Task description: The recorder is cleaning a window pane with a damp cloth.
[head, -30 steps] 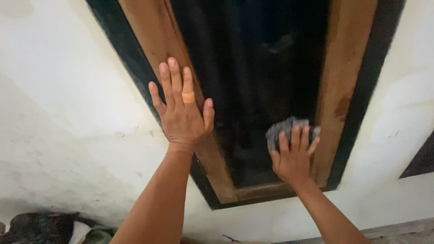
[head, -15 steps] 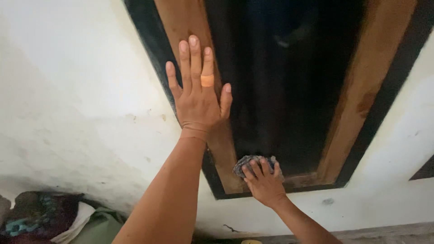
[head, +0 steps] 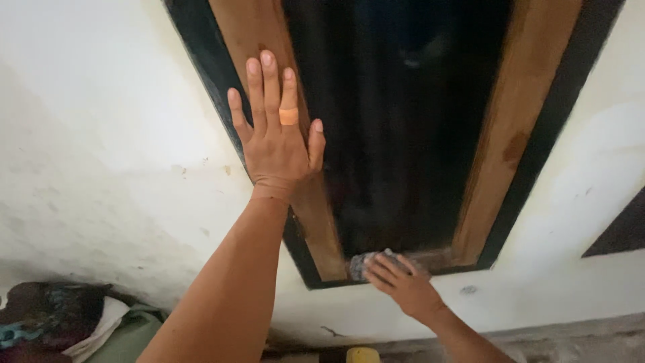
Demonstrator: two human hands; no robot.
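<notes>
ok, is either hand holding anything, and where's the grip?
Right hand presses a crumpled grey cloth against the bottom wooden frame rail, fingers over its top. Left hand holds nothing, flat on the frame's side.

1. Worn on the head, aimed forward and somewhat down at a white wall (head: pixel 101 134) with a wooden-framed dark window (head: pixel 403 121).
2. Tilted, so the frame runs slantwise across the picture.
3. Close in: both forearms reaching in from the bottom edge, left hand (head: pixel 274 144) and right hand (head: pixel 403 286) large.
4. Only one view; nothing shared.
</notes>
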